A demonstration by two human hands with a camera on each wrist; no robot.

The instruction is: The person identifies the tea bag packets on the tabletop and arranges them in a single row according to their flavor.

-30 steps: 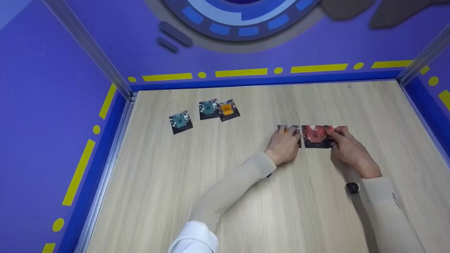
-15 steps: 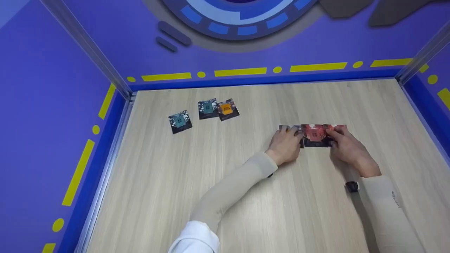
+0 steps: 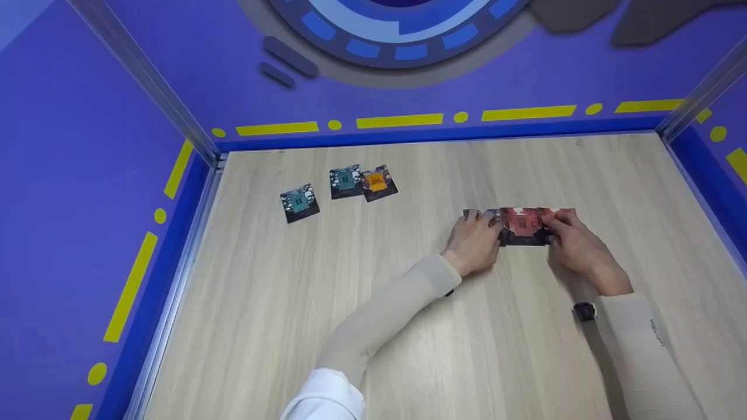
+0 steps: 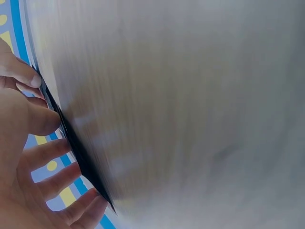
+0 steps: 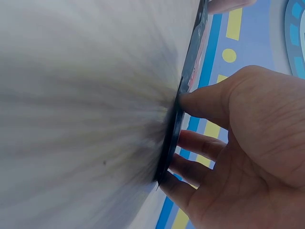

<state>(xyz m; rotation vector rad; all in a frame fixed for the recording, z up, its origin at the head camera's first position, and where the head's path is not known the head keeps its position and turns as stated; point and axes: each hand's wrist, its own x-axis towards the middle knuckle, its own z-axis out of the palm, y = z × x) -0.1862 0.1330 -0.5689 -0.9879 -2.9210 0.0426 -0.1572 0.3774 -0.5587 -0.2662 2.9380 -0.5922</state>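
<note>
Three small, flat square packets lie in a row on the table in the head view. My left hand (image 3: 474, 242) holds the leftmost, dark packet (image 3: 491, 213), covering most of it with the fingers on top. In the middle, a red packet (image 3: 521, 225) lies uncovered. My right hand (image 3: 586, 254) holds the right-hand red packet (image 3: 555, 212), thumb and fingers apart on it. The neighbouring packets meet edge to edge or slightly overlap. In the left wrist view, the fingertips touch a dark packet (image 4: 86, 160); the right wrist view shows thumb and fingers on another packet (image 5: 171, 138).
Toward the back left of the wooden table (image 3: 280, 303) lie two teal packets (image 3: 299, 202) and an orange one (image 3: 377, 182), which touches one teal packet. Blue-purple panels (image 3: 379, 93) stand along the back and sides.
My left hand has slid the dark packet slightly right, closing the gap to the middle red packet. My right hand has stayed nearly still.
</note>
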